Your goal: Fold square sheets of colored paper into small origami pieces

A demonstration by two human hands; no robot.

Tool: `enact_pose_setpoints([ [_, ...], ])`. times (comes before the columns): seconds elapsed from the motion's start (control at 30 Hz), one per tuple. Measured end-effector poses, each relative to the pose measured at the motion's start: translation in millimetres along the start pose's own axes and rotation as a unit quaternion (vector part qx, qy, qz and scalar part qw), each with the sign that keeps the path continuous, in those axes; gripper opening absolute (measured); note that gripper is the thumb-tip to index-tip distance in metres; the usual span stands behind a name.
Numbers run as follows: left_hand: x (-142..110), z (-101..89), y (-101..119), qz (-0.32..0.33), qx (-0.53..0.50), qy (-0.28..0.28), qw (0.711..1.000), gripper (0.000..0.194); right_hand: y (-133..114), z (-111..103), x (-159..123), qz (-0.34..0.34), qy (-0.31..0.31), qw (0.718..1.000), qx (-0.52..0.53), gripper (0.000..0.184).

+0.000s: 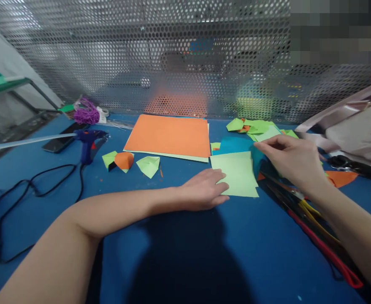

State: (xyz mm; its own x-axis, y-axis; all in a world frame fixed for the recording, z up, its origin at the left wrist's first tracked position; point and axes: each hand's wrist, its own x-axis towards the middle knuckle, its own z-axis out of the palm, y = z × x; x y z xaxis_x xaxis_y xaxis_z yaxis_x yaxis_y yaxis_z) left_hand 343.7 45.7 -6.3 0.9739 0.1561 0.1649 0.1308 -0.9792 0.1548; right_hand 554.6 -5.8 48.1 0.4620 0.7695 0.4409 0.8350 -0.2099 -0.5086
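Observation:
My left hand (204, 190) lies flat on the blue table, fingers stretched out, its fingertips on the left edge of a pale green paper square (237, 173). My right hand (291, 158) hovers just right of that square, fingers curled together at the edge of a teal paper sheet (234, 145); whether they pinch it I cannot tell. Behind the square lies a large orange sheet (169, 135) on top of a pale sheet.
Folded green and orange paper pieces (125, 160) sit at left, next to a blue glue gun (88, 143) with a black cord (30, 190) and a phone (63, 139). Green paper scraps (258, 126), scissors (353, 164) and coloured sticks (315, 219) lie at right. A perforated metal screen (172, 55) closes the back.

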Motion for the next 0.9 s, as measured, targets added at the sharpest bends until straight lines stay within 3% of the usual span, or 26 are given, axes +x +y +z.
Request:
enact_pose_setpoints([
  [0.33,-0.1,2.6,-1.0,0.003,0.002,-0.004,1.0,0.037,-6.7,-15.3,-5.2,-0.017,0.071,0.995,0.072,0.017],
  [0.53,1.2,-3.2,2.2,-0.009,0.024,0.002,1.0,0.035,-13.3,-33.4,-14.7,0.033,0.123,0.962,0.24,0.012],
  [0.63,0.4,-9.5,7.0,-0.003,0.034,0.006,0.999,0.035,-15.0,-43.4,-30.0,0.106,0.087,0.928,0.347,0.015],
  [0.73,0.6,-11.8,11.2,0.032,0.032,0.001,0.999,0.036,-12.2,-49.4,-53.8,0.198,0.003,0.878,0.437,0.024],
  [0.9,13.3,-3.1,2.2,0.061,-0.038,0.031,0.997,0.037,-3.0,-48.8,-90.9,0.315,-0.094,0.822,0.465,0.032],
])
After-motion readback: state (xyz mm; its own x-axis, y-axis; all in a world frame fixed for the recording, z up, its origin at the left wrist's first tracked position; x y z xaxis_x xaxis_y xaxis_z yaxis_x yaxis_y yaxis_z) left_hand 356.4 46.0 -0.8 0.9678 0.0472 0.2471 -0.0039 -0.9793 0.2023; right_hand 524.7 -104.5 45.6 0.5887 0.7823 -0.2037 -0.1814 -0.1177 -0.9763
